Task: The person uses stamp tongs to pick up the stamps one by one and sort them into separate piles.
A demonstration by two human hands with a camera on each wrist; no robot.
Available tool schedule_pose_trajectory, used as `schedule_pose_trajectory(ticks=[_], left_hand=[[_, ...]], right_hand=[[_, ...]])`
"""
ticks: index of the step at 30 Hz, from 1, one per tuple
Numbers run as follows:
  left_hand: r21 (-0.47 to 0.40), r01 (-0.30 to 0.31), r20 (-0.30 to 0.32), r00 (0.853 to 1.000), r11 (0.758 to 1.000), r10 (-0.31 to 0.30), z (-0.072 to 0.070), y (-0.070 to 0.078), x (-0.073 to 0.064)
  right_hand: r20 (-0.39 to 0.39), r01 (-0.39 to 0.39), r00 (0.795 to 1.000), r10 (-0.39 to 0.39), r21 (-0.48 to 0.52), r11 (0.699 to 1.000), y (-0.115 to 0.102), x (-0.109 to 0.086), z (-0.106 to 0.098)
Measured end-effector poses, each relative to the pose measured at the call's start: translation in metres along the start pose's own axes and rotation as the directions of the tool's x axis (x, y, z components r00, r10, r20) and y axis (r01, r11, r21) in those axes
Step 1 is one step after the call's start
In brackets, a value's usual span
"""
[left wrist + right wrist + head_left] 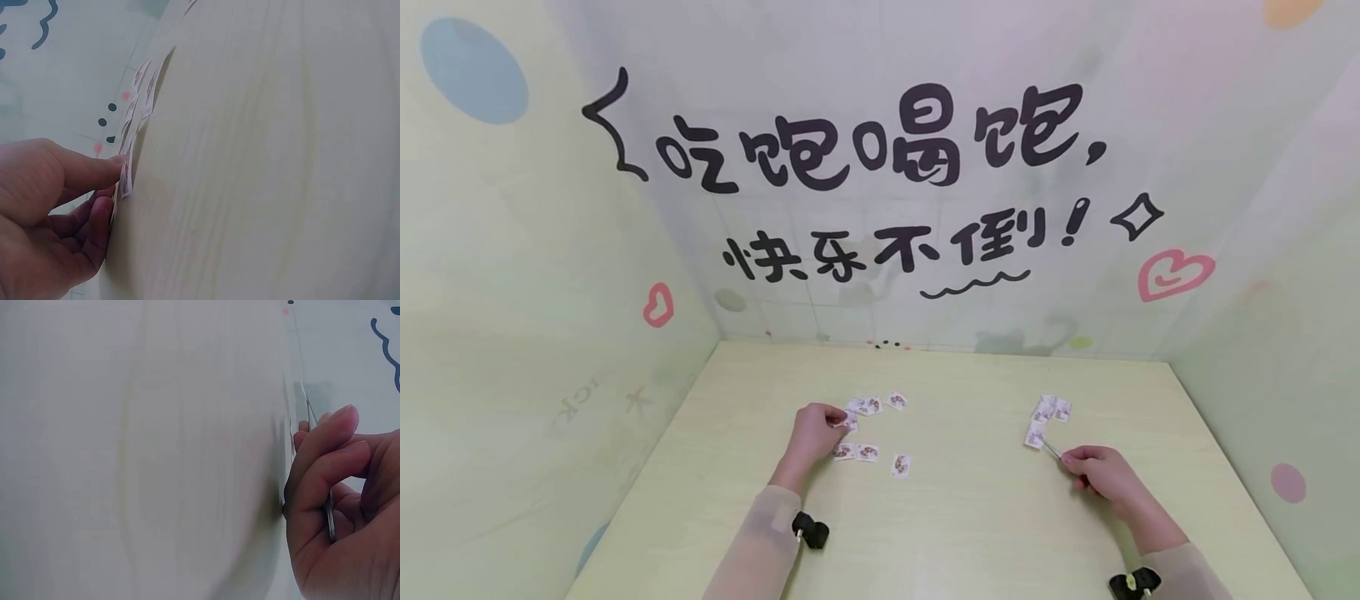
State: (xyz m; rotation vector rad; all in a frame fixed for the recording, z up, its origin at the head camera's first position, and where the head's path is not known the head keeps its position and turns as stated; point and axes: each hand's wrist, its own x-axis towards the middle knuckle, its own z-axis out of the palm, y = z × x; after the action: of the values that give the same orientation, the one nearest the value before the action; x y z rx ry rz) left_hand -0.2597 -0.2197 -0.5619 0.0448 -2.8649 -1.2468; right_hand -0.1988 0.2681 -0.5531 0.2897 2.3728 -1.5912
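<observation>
My left hand reaches over the table's left side, its thumb and fingers pinching the edge of a small printed picture card. In the left wrist view, the thumb of that hand lies against the card, the other fingers curled below. On the right, my right hand grips slim metal tweezers whose tip is right at a picture card. The right wrist view has the tweezers passing through the curled fingers of the right hand.
Around the left hand lie more picture cards, with a separate one nearer the middle and another farther back. Two cards lie beyond the tweezers. A printed curtain borders the pale wooden table.
</observation>
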Motion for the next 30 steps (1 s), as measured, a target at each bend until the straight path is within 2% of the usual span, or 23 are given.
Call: schedule_pose_trajectory(ticks=[17, 30], left_hand=[[-0.013, -0.002, -0.003, 1.0, 1.0, 0.002, 0.001, -0.004, 0.001], [-0.016, -0.009, -0.008, 1.0, 1.0, 0.009, 0.0, -0.001, 0.0]], right_hand=[[-0.068, -0.032, 0.997, 0.033, 0.01, 0.999, 0.006, 0.013, -0.027], [-0.075, -0.026, 0.997, 0.025, -0.011, 1.0, 0.006, 0.016, -0.028]])
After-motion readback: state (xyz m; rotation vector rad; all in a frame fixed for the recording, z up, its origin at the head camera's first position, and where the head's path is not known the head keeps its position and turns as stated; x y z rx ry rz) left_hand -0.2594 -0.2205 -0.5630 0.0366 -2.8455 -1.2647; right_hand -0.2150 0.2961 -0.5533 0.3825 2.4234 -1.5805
